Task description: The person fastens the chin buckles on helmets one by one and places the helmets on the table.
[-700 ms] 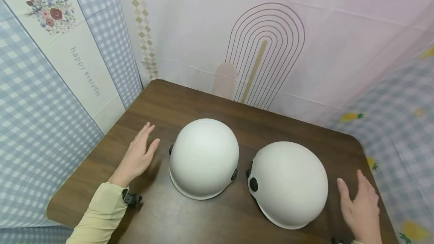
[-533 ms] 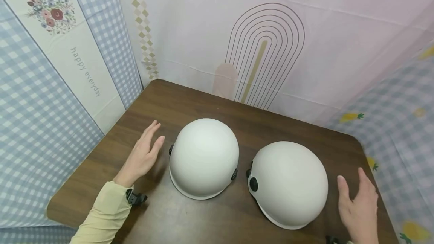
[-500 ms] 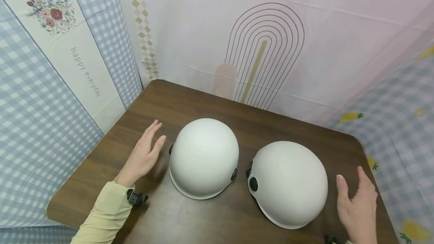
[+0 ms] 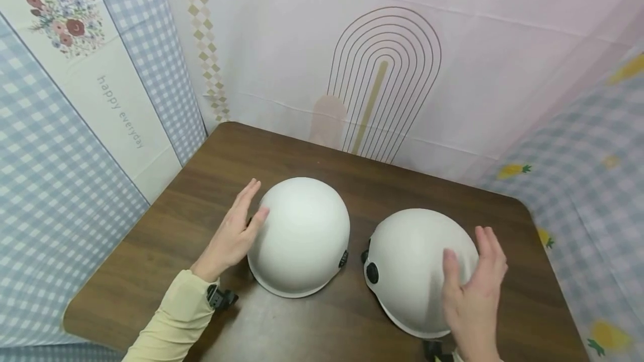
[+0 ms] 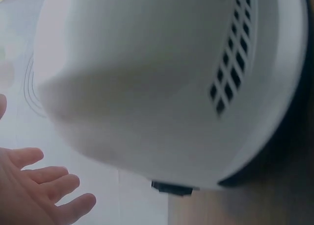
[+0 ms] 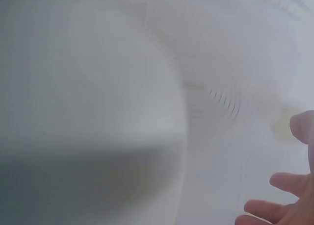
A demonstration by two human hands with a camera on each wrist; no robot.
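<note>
The left hand (image 4: 228, 242) hovers at the near-left side of one white helmet (image 4: 304, 239), fingers extended and thumb held away from them, with nothing in its grasp. The right hand (image 4: 475, 295) is held the same way in front of the right flank of the other white helmet (image 4: 410, 267), palm turned inward, likewise holding nothing (both wrist views show the fingertips clear of the shells).

Behind everything hangs a pale backdrop (image 4: 282, 43) printed with nested arches. A blue gingham cloth (image 4: 30, 127) covers the left side, its white band lettered "happy everyday"; at the right is a checked cloth (image 4: 578, 228) with yellow pineapples. The brown wood-grain desk (image 4: 312, 328) has rounded corners and carries the two helmets, dome up and near each other, a strip of wood showing between them.

A light yellow sleeve (image 4: 171, 317) covers the left forearm, and a black wrist device (image 4: 221, 299) sits at its cuff. Smallest are the helmets' details: a black round fitting (image 4: 372, 272) on the right one, a black side fitting (image 4: 344, 258) and dark lattice vents (image 5: 233, 53) on the left one.
</note>
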